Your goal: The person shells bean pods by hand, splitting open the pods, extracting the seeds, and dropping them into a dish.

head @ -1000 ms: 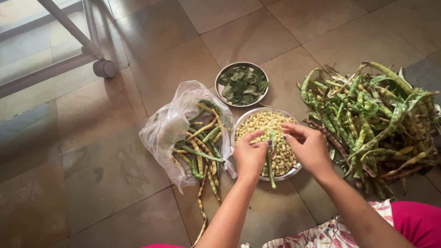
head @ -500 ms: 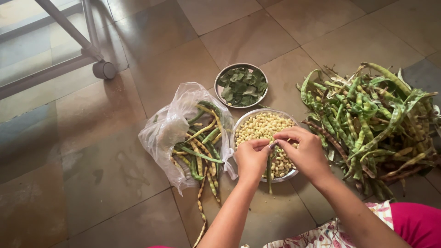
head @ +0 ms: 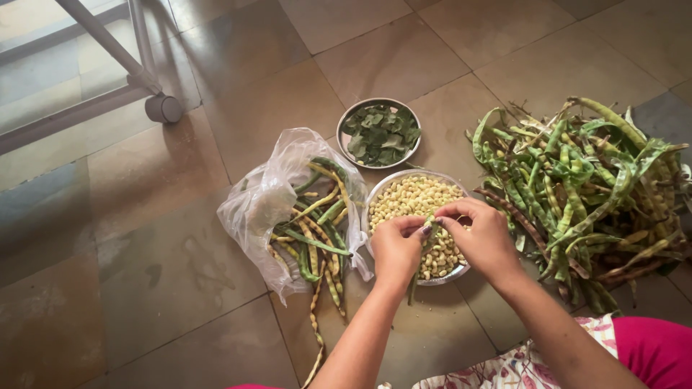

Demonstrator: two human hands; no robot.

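Shelling beans on a tiled floor

A pile of pods [head: 584, 191] lay right of the bowl of beans [head: 414, 198]. Above the bowl, the left hand [head: 395, 248] and right hand [head: 484, 236] both pinched one green pod [head: 420, 252], fingertips closed.

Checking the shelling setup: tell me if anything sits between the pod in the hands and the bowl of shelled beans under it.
Nothing visible does. The left hand and right hand pinch the green pod directly above the bowl of shelled beans, with only open air beneath. The plastic bag lies beside the bowl.
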